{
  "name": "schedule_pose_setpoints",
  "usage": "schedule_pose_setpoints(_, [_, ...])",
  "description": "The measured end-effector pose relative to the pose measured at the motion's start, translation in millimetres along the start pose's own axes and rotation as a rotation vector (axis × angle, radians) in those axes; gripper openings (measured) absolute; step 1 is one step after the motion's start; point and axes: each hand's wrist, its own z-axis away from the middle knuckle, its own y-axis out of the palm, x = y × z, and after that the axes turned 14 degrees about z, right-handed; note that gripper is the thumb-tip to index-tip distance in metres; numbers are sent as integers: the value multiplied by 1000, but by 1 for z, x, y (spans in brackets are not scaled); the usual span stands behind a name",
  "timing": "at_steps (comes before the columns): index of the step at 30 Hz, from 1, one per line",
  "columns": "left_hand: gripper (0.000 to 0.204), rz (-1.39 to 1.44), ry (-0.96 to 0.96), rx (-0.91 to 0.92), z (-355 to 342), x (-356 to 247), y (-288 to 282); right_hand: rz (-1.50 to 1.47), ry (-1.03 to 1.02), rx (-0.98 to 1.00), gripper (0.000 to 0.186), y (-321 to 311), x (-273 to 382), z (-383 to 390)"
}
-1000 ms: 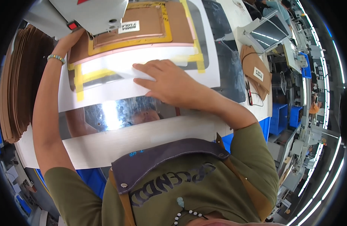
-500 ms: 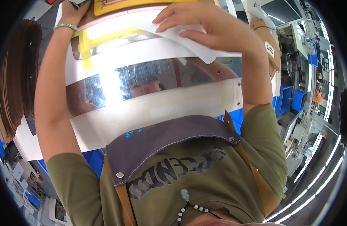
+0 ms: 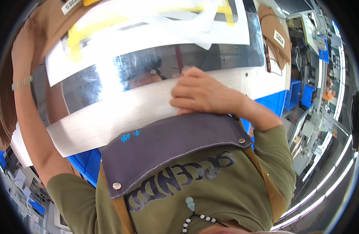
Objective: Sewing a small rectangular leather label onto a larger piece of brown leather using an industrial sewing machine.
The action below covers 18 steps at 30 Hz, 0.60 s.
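My left hand (image 3: 33, 37), at the upper left, grips the edge of a brown, leather-like panel (image 3: 56, 25) with a white label. My right hand (image 3: 205, 93) is curled closed above the front of the pale board (image 3: 156, 97); whatever its fingers hold, if anything, is hidden. Behind it lies a shiny metal plate (image 3: 195, 58). A white sheet (image 3: 105, 50) with yellow tape (image 3: 74, 45) around a cut-out rests on the plate. Across that sheet lies a loose, thin white piece (image 3: 205, 29). At the top edge, part of a yellow object (image 3: 90, 2) shows.
More brown panels (image 3: 274, 35) with a white label are piled at the right, beside a dark cable. A stack of brown pieces (image 3: 3, 113) stands at far left. Blue bins (image 3: 293, 99) are at the right, and a blue surface (image 3: 87, 165) shows below the board.
My left hand has moved left and nearer, bringing the brown panel along. My right hand has left the white piece and come down toward me, its fingers now curled. The sheet and plate appear turned slightly.
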Motion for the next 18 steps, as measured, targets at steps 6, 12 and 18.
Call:
schedule_pose_setpoints(6, [46, -56, -592, 153, 190, 0, -174, -81, -222, 109, 14, -5, -3, -15])
schedule_pose_setpoints(12, [42, 48, -1115, 46, 319, -33, -267, -904, 309, -19, 12, -11, -23, -19])
schedule_pose_setpoints(18, [49, 442, -1439, -524, 551, -26, -309, -927, 221, -116, 13, 4, -36, -35])
